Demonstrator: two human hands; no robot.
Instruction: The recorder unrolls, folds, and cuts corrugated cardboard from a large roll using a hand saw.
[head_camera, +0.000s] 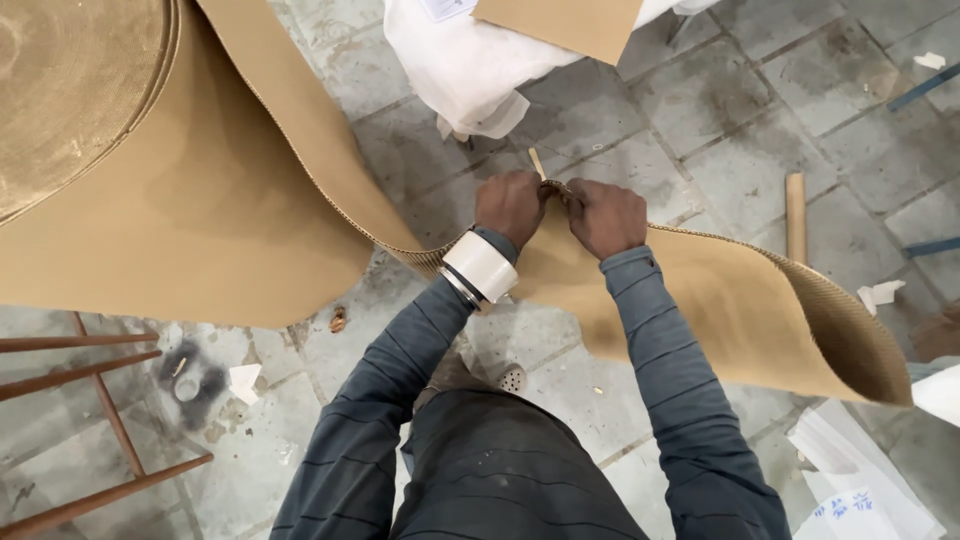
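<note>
Head view, looking down at floor (760, 130) of grey pavers. L to R:

Far left, wooden frame (100, 400), red-brown rails, low in shot. Above it the roll (70, 90) of corrugated board, end-on, top-left corner. Sheet (200, 200) comes off the roll and sweeps down and right w/ fluted edge showing, so the free length hangs slack across the person's front where both hands can reach the edge.

Tape roll (482, 266), white, sits on left wrist like a bangle, apparently parked there to keep fingers free. Left hand (510, 205) closed, pinching the sheet's top edge. Right hand (606, 215) also closed on the same edge, just beside the left, knuckles nearly touching. Both grips at one spot, thumbs in, looks like a tear or fold being worked there; exact finger action hidden by the fists.

Right of hands the sheet runs on, curling up at its far end near lower right. Behind, a white bag (470, 70) w/ a brown board piece on it. Thin card strip (796, 215) lies on floor, well apart. White paper scraps (880, 293) further right and at bottom right.
</note>
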